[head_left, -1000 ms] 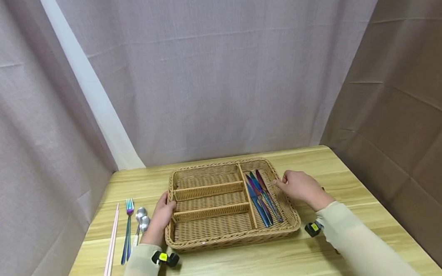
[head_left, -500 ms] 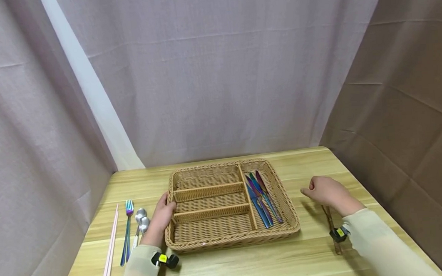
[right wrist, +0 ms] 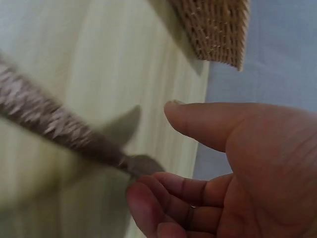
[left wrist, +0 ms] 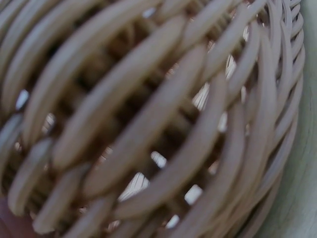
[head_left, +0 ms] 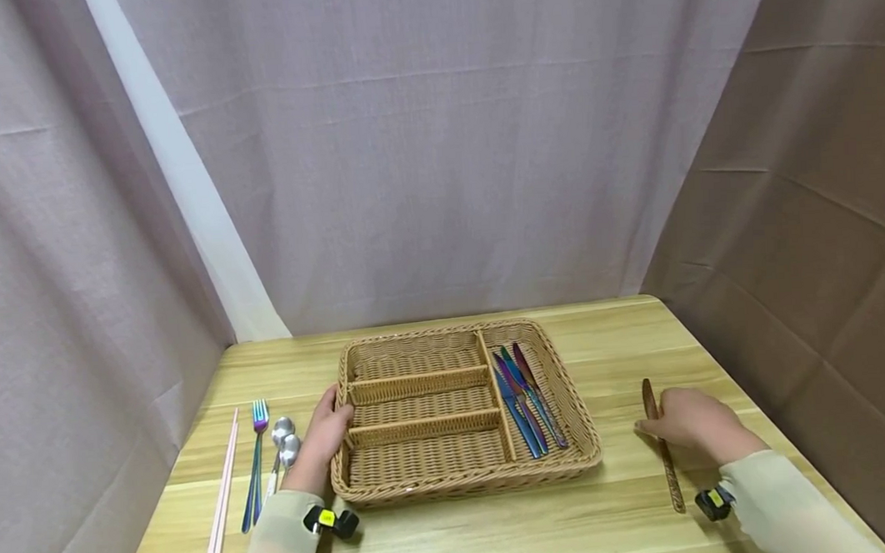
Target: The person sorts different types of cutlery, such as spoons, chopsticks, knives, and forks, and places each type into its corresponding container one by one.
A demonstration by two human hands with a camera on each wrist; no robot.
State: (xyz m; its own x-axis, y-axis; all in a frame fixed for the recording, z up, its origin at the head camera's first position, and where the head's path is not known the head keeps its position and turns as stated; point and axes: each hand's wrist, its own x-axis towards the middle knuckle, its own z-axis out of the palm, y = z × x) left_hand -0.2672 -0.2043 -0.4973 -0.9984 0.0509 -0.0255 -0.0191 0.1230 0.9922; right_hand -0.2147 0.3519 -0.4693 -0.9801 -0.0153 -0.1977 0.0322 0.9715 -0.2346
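Observation:
The left hand (head_left: 326, 431) grips the left rim of a wicker cutlery basket (head_left: 464, 481), thumb inside and fingers outside; the left wrist view is filled by the blurred weave (left wrist: 148, 109). In the basket's right compartment lie several iridescent knives (head_left: 527, 397). Farther right, a bronze-coloured knife (head_left: 671, 473) with a textured handle lies on the table. The right hand (head_left: 692, 420) is over its middle. In the right wrist view, the thumb of the right hand (right wrist: 237, 163) stands apart from the loosely bent fingers, whose tips overlap the knife (right wrist: 64, 124) near its blade.
Left of the basket lie pink chopsticks (head_left: 223, 497), iridescent forks (head_left: 259, 436) and spoons (head_left: 288, 448) with white handles. Two dividers (head_left: 421, 384) split the basket's left part into three compartments. Grey curtains (head_left: 445, 184) stand behind the wooden table (head_left: 456, 543).
The right hand has moved away from the basket's right side, rightward and toward the near edge, to the bronze-coloured knife. The left hand stays at the rim.

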